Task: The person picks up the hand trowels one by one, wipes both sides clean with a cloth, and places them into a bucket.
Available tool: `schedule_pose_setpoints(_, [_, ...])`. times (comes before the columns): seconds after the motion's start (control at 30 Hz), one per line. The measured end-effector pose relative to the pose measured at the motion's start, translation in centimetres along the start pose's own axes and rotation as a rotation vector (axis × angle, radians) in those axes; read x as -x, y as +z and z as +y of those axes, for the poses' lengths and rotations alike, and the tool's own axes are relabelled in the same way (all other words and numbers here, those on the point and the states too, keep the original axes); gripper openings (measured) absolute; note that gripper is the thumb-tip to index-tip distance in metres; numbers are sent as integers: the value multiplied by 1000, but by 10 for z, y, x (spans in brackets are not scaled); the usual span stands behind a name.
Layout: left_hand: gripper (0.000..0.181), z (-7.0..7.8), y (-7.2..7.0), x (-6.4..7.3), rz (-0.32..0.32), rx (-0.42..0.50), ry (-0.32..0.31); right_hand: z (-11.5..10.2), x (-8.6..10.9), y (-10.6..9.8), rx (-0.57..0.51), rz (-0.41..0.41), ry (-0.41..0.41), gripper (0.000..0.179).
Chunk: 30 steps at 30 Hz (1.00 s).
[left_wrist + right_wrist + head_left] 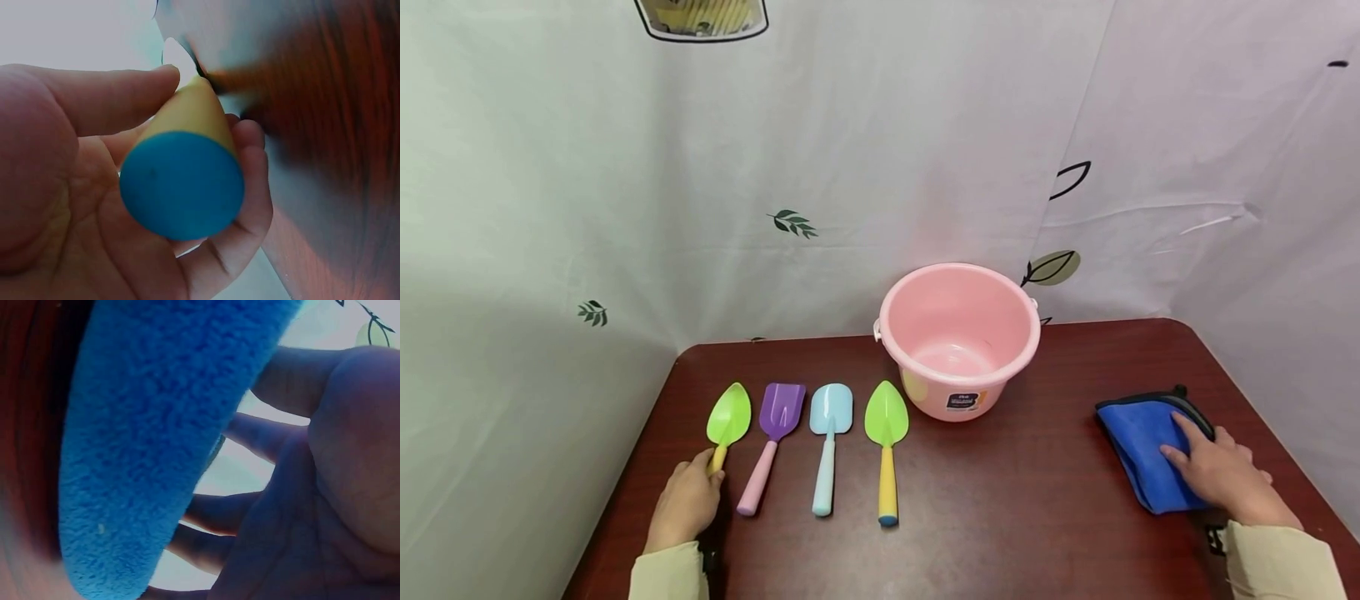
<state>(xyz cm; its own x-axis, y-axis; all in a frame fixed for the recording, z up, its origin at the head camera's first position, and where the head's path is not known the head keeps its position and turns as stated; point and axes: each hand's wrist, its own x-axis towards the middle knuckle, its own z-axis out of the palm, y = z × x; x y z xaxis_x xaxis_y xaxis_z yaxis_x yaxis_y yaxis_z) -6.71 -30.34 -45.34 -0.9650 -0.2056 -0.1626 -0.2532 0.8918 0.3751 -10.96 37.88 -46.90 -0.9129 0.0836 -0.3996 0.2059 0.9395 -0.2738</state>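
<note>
At the table's left, my left hand grips the yellow handle of a light-green trowel. From the left wrist, the blue end of that handle faces the camera, thumb on one side and fingers curled round the other. My right hand rests on a folded blue cloth with dark edging, its fingers spread and fairly straight. In the right wrist view the fingertips touch the fuzzy blue cloth, partly hidden behind it.
Beside the held trowel lie a purple shovel with a pink handle, a light-blue shovel and another green trowel. A pink bucket stands at the back of the dark red table, near a patterned cloth wall.
</note>
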Motion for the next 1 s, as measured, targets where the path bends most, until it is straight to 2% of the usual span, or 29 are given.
schedule_pose_setpoints(0.2, [43,0,0,1,12,-13,5,3,0,1,30,94,-39,76])
schedule_pose_setpoints(0.53, [36,0,0,1,49,-26,-15,12,-3,1,29,153,-111,63])
schedule_pose_setpoints(0.73, [31,-2,0,2,77,-7,-42,12,-2,3,28,218,-160,56])
schedule_pose_setpoints(1.0, [34,0,-2,5,117,-2,-62,10,-2,1,11,230,-143,51])
